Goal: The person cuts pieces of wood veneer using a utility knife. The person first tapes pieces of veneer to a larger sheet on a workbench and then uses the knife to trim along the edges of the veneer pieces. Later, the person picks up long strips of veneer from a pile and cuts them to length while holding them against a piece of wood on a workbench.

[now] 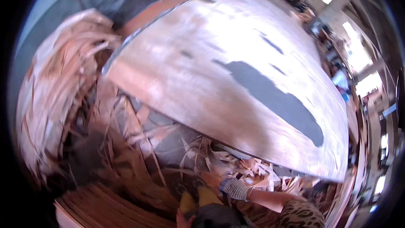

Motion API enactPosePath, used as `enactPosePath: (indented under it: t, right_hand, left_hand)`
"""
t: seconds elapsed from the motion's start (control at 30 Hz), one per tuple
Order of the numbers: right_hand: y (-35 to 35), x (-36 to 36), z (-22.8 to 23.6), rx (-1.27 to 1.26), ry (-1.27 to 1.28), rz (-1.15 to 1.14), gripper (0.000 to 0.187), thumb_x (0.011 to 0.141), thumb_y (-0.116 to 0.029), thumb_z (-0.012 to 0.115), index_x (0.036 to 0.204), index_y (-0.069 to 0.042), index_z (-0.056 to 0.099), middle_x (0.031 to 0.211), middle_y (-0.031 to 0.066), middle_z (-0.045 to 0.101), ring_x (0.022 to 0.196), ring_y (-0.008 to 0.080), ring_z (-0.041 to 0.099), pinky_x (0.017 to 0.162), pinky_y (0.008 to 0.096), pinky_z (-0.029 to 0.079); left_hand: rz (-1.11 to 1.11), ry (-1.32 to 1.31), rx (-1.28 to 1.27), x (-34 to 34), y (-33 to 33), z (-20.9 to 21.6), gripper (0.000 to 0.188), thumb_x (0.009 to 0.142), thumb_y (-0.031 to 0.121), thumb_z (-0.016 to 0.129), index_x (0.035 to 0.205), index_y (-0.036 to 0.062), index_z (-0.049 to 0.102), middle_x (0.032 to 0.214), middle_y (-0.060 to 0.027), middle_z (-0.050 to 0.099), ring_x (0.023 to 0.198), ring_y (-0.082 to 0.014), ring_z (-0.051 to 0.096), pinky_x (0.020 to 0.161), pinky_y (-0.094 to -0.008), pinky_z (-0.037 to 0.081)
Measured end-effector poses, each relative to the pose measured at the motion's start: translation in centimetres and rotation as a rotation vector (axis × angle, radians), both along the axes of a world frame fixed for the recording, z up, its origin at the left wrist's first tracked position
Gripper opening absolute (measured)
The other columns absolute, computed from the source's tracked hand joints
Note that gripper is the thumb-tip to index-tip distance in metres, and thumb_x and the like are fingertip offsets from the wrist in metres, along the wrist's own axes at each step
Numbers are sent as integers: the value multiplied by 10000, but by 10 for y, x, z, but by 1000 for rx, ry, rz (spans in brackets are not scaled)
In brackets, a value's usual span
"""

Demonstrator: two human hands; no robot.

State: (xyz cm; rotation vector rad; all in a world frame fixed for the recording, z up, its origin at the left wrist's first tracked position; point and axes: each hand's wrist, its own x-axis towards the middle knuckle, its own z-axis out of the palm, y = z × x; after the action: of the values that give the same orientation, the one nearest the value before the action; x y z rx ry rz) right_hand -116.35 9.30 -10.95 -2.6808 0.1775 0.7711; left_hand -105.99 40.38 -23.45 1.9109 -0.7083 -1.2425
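Your right grip (236, 189) is right by the wood scraps (262, 170), big wooden sheet (198, 88) past them; can't tell if that hand's clenched, too blurry.

Bright windows (368, 84) along right; glare bleaching upper board (206, 86); lower left dim; motion blur; edges curved, blackened.

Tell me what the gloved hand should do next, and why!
Maybe lift the gloved right hand toward the near edge of the wood panel. The hand is low, beside loose veneer scraps, with that edge above it in view; blur hides whether it holds anything.
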Motion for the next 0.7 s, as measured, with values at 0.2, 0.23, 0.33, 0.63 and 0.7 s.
enactPosePath:
  t: [0.2,0.23,0.33,0.63,0.7]
  right_hand:
    - [37,69,112,265,-678,-90,276,748,-188,510,985,-45,520,1054,137,503,961,279,516,832,369,396]
    - [40,77,109,209,-803,-33,297,756,-192,512,1011,-39,514,1093,144,494,982,280,511,856,377,390]
    - [28,107,217,201,-727,-193,330,755,-183,522,1046,-29,503,1145,151,476,977,284,511,853,395,400]
    - [-23,187,192,134,-997,-733,296,784,-42,490,1078,-24,519,879,158,591,759,296,569,709,354,455]
    - [-48,198,159,298,-762,-845,464,781,-56,518,1229,-40,400,745,73,593,595,159,536,570,260,447]
  left_hand:
    - [21,399,-430,59,-157,147,613,722,276,648,1212,40,366,1160,-129,435,1063,-242,436,903,-342,354]
    - [35,456,-428,69,-171,157,570,738,278,633,1191,40,382,1133,-121,450,1035,-233,450,885,-337,366]
    - [117,514,-419,116,-199,157,450,784,286,586,1128,43,430,1051,-96,497,953,-205,494,831,-322,404]
    - [679,373,-910,337,-253,280,216,891,263,443,729,125,481,623,37,434,552,-68,412,521,-221,380]
    - [731,381,-880,348,-270,285,215,890,286,454,777,110,504,650,33,455,572,-68,428,527,-224,387]
